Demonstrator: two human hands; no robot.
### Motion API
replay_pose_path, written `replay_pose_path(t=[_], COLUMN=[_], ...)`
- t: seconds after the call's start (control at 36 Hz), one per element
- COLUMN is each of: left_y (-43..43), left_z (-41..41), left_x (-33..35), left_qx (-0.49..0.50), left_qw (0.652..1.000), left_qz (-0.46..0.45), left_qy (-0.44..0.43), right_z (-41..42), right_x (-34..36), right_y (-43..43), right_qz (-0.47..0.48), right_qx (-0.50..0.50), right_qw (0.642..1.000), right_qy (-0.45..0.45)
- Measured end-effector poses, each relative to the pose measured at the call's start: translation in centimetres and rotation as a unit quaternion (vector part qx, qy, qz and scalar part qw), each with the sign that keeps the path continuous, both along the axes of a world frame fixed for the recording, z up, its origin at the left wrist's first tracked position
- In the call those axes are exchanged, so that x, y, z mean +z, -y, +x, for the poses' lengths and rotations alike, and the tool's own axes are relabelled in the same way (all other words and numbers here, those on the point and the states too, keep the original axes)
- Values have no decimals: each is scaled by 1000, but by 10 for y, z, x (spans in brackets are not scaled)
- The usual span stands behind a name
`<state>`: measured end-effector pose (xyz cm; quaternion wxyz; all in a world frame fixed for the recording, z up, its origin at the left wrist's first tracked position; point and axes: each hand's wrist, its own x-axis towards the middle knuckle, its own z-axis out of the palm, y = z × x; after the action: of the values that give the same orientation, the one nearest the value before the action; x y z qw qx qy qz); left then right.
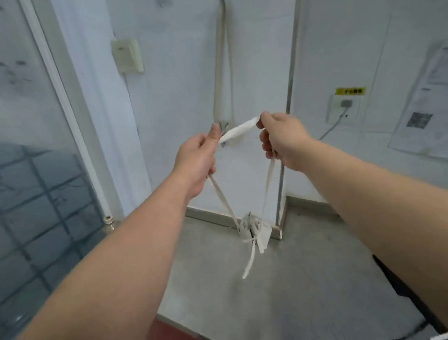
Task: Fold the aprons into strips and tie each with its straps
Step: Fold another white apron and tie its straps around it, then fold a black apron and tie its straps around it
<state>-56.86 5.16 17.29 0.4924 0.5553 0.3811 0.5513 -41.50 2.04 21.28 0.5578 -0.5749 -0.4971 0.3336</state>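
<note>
A cream apron bundle (251, 228), folded small and tied with its straps, hangs in the air above the grey table. Loose strap ends dangle below the bundle. Its neck strap (240, 129) runs up in a loop to both hands. My left hand (196, 161) pinches the strap on the left, and my right hand (282, 138) grips it on the right, so the strap is stretched between them. Another cream apron (220, 70) hangs as a long strip on the white wall behind.
A grey table (293, 285) lies below the bundle, its front edge near me. A white wall with a socket (344, 106) and papers (432, 105) stands to the right. A glass partition (23, 158) is on the left. Something dark (403, 284) sits at the table's right edge.
</note>
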Motion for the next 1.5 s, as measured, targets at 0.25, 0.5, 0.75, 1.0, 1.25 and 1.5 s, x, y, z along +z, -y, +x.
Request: replay_pose_path(t=[0.25,0.5,0.75,1.0,1.25,1.5], left_y=[-137,-254,-341,-410,-399,-345], left_z=[-57,-91,-105,-84,-86,-106], left_x=[62,158,226,238,197,159], left_qx=[27,35,84,151,206,98], left_qw=[994,981,958,939,912,932], left_qz=[107,172,271,308,328,322], left_qy=[-4,82,52,32,-137,-138], right_z=[-53,-96,-118,-111,-118,-126], right_x=[68,131,196,220,182,134], right_y=[-115,-217,-290,-355,-356,-305], right_qz=[74,161,219,218,167,164], right_qx=[-30,-107,-208,-314,-270,-219], right_qw=[996,958,892,853,865,910], right_qy=[25,213,337,355,390,311])
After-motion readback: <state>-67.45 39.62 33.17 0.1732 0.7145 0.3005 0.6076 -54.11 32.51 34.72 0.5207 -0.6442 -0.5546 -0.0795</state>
